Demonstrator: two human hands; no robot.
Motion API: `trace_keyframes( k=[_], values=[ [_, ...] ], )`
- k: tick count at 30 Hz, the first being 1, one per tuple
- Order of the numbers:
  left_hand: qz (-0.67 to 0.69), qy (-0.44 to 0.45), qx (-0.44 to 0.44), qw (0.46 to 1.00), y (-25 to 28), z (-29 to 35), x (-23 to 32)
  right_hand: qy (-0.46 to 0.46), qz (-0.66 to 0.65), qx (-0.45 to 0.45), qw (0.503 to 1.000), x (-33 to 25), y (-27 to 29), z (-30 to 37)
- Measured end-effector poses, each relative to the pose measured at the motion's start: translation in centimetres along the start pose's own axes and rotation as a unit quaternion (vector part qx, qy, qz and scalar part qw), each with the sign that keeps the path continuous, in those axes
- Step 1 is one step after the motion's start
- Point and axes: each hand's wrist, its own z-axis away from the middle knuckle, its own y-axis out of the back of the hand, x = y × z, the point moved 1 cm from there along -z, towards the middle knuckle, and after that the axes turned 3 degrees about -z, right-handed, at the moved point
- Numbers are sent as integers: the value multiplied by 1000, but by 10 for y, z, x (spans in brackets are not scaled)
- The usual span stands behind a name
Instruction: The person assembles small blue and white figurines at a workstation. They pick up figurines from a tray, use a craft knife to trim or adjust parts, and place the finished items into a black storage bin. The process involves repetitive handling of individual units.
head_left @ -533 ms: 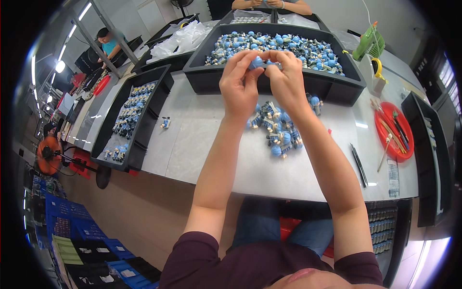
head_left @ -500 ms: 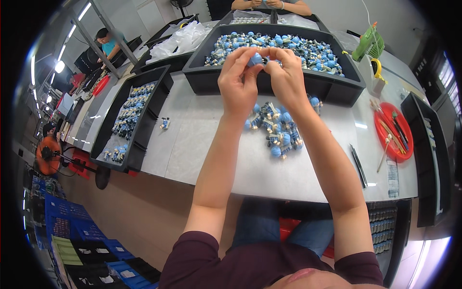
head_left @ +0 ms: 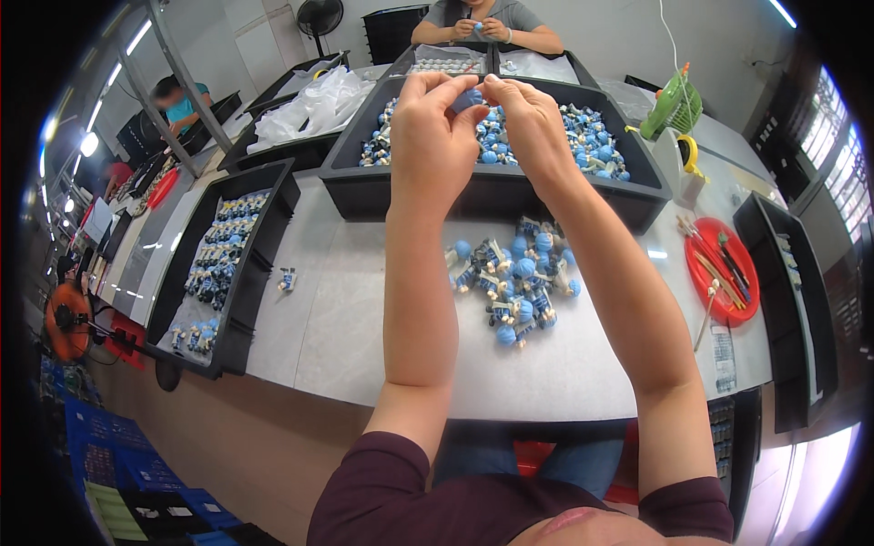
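Observation:
Both my arms reach forward over the near part of a large black bin (head_left: 492, 197) filled with small blue-capped toy figures. Between the thumb and fingers of my left hand (head_left: 431, 123) is a small toy figure (head_left: 468, 100); its rounded blue head shows, the rest is hidden. My right hand (head_left: 535, 127) is closed in a pinch beside it, fingertips close to the figure. What those fingertips grip is hidden. Beneath my forearms a loose pile of similar figures (head_left: 523, 267) lies on the pale table (head_left: 337, 337).
A black tray (head_left: 238, 314) at left has figures in rows; one figure (head_left: 287, 279) lies beside it. At right are a red dish (head_left: 748, 314) of tools, a tape dispenser (head_left: 689, 173) and a green fan (head_left: 675, 107). Across the table sits another person (head_left: 533, 36).
My view has tilted upward, so the bin and pile appear lower. My hands stay together at the figure. A dark slim tool on the table's right is now hidden behind my forearm.

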Motion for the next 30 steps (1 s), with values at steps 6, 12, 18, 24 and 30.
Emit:
trace_keyframes(
  k=[6,12,18,24,30],
  values=[
    [39,7,21,999,-3,8,-27,69,145,-2,987,28,-11,-8],
    [28,23,25,999,2,6,-42,37,94,4,995,38,-29,-14],
    [27,40,18,999,1,5,-53,43,87,22,995,53,-37,-18],
    [30,49,11,998,-6,5,-67,7,74,10,997,56,-35,-21],
    [151,83,22,985,-11,5,-88,-19,-102,-18,994,72,-32,-25]
  ],
)
